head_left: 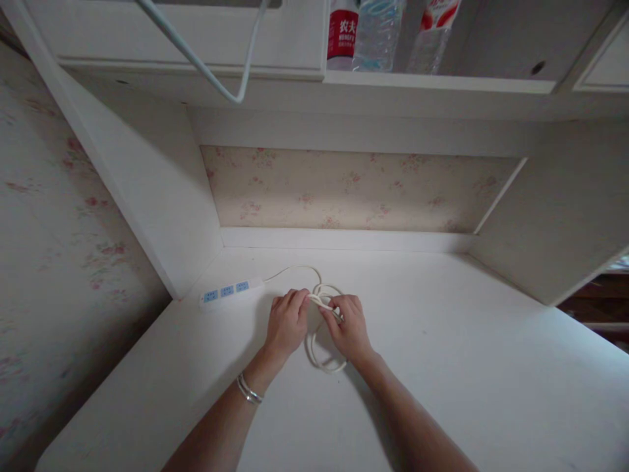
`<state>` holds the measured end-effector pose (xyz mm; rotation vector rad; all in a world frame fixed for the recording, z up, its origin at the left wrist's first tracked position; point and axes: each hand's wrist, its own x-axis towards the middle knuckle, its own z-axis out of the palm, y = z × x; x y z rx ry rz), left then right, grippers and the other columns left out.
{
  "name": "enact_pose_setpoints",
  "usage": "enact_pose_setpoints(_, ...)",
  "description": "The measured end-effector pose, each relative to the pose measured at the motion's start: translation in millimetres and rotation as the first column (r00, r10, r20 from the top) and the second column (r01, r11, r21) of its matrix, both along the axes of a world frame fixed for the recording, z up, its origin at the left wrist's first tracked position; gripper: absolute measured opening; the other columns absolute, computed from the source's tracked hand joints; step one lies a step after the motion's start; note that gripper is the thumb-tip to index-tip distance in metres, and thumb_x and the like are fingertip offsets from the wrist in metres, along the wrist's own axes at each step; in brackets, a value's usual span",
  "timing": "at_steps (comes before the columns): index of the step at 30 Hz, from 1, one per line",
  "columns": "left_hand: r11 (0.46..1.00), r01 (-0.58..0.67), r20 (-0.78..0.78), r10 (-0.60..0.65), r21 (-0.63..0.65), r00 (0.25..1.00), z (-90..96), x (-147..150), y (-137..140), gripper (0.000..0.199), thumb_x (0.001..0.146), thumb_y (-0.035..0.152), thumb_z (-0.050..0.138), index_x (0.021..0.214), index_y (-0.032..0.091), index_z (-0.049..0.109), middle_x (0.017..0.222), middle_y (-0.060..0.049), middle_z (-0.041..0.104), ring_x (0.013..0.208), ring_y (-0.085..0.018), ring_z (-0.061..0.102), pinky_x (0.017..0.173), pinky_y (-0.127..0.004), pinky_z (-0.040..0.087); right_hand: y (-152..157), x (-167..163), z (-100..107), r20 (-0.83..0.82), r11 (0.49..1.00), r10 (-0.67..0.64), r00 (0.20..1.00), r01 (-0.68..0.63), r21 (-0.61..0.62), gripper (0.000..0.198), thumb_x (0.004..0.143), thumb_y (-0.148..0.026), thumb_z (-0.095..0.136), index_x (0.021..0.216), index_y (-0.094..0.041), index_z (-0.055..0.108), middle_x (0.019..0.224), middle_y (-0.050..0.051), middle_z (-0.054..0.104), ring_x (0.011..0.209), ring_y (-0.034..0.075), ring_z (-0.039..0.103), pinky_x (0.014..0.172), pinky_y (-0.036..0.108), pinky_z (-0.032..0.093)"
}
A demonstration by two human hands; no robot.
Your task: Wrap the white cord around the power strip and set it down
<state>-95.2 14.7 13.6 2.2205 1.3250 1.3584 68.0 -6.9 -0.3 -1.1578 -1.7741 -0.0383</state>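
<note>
A white power cord [324, 368] lies in loose loops on the white desktop, partly lifted between my hands. My left hand [289, 320], with silver bangles at the wrist, is closed on the cord at the left of the loops. On the other side my right hand [348, 326] pinches the same cord between thumb and fingers. From the coil a single strand runs left to a white power strip [227, 292] with blue socket faces, which lies left of my left hand. The cord's plug end cannot be made out.
Overhead, a white shelf [442, 82] holds several plastic bottles [377, 36]. A pale bent tube or cable [196, 62] hangs in front of the cabinet. White side panels [555, 210] flank the desktop [442, 367], and floral wallpaper [304, 190] covers the back.
</note>
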Motion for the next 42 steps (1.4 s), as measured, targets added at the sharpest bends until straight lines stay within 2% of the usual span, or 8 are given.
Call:
enact_pose_setpoints(3, 0.988, -0.127, -0.113, 0.137, 0.091, 0.984, -2.6, -2, 3, 0.025, 0.095, 0.023, 0.037, 0.104, 0.021, 0.060, 0.099, -0.007, 0.061, 0.097, -0.021, 0.055, 0.088, -0.037, 0.038, -1, 0, 0, -0.013, 1.000, 0.027, 1.000, -0.027, -0.005, 0.008, 0.089, -0.028, 0.054, 0.086, -0.021, 0.051, 0.082, 0.004, 0.058, 0.084, 0.020, 0.049, 0.078, 0.036, 0.039)
enact_pose_setpoints(6, 0.948, -0.269, -0.094, 0.288, 0.170, 0.953, -3.1, -2, 5, 0.023, 0.094, 0.026, 0.041, 0.102, 0.021, 0.062, 0.109, -0.009, 0.055, 0.107, -0.024, 0.050, 0.093, -0.040, 0.037, -1, -1, 1, -0.010, 0.999, 0.045, 0.999, -0.045, -0.008, 0.009, 0.089, -0.028, 0.054, 0.085, -0.021, 0.049, 0.082, 0.004, 0.057, 0.084, 0.020, 0.048, 0.078, 0.035, 0.039)
enact_pose_setpoints(11, 0.925, -0.368, -0.014, 0.371, 0.097, 0.929, -6.2, -2, 9, 0.022, 0.092, 0.028, 0.043, 0.099, 0.021, 0.063, 0.109, -0.009, 0.050, 0.098, -0.023, 0.052, 0.090, -0.041, 0.040, -3, -1, 3, -0.029, 0.998, 0.053, 0.998, -0.054, -0.037, 0.018, 0.086, -0.033, 0.058, 0.078, -0.021, 0.047, 0.077, 0.003, 0.054, 0.081, 0.020, 0.047, 0.075, 0.034, 0.038)
enact_pose_setpoints(19, 0.947, -0.321, 0.060, 0.321, -0.017, 0.945, -11.6, 3, 17, 0.023, 0.094, 0.026, 0.037, 0.090, 0.019, 0.058, 0.097, -0.007, 0.051, 0.092, -0.021, 0.055, 0.083, -0.037, 0.045, 1, -6, -2, -0.212, 0.989, -0.010, 0.977, -0.022, -0.149, 0.025, 0.092, -0.038, 0.047, 0.074, -0.021, 0.048, 0.073, 0.001, 0.052, 0.075, 0.018, 0.048, 0.070, 0.030, 0.037)
enact_pose_setpoints(25, 0.955, -0.284, -0.010, 0.286, 0.091, 0.958, -2.8, 4, 10, 0.017, 0.092, 0.024, 0.042, 0.087, 0.018, 0.056, 0.093, -0.007, 0.053, 0.089, -0.020, 0.055, 0.080, -0.035, 0.046, 8, -7, -8, -0.319, 0.962, -0.115, 0.941, 0.026, -0.270, 0.028, 0.095, -0.040, 0.038, 0.078, -0.021, 0.050, 0.076, 0.002, 0.055, 0.075, 0.018, 0.050, 0.068, 0.030, 0.038)
enact_pose_setpoints(33, 0.939, -0.248, -0.255, 0.307, 0.237, 0.917, 0.3, 4, 5, 0.011, 0.091, 0.023, 0.045, 0.091, 0.017, 0.055, 0.098, -0.008, 0.055, 0.094, -0.022, 0.056, 0.081, -0.035, 0.045, 9, -10, -5, -0.445, 0.942, -0.218, 0.868, 0.067, -0.330, 0.028, 0.094, -0.042, 0.037, 0.082, -0.021, 0.051, 0.074, 0.001, 0.056, 0.071, 0.018, 0.052, 0.067, 0.030, 0.040)
enact_pose_setpoints(39, 0.952, -0.280, -0.300, 0.304, 0.120, 0.904, -1.1, 0, 5, 0.017, 0.095, 0.025, 0.037, 0.096, 0.020, 0.053, 0.095, -0.005, 0.056, 0.082, -0.016, 0.059, 0.066, -0.025, 0.045, 4, -5, -1, -0.453, 0.944, 0.004, 0.892, -0.153, -0.293, 0.029, 0.090, -0.038, 0.046, 0.110, -0.021, 0.056, 0.091, 0.004, 0.062, 0.084, 0.018, 0.056, 0.077, 0.031, 0.043)
enact_pose_setpoints(42, 0.966, -0.242, -0.302, 0.259, 0.092, 0.918, -1.6, -2, 3, 0.019, 0.096, 0.026, 0.035, 0.098, 0.020, 0.053, 0.094, -0.004, 0.057, 0.082, -0.015, 0.059, 0.066, -0.024, 0.045, 0, -4, 3, -0.407, 0.891, 0.098, 0.908, -0.262, -0.371, 0.026, 0.087, -0.039, 0.050, 0.103, -0.022, 0.060, 0.079, 0.000, 0.061, 0.074, 0.016, 0.055, 0.068, 0.027, 0.043)
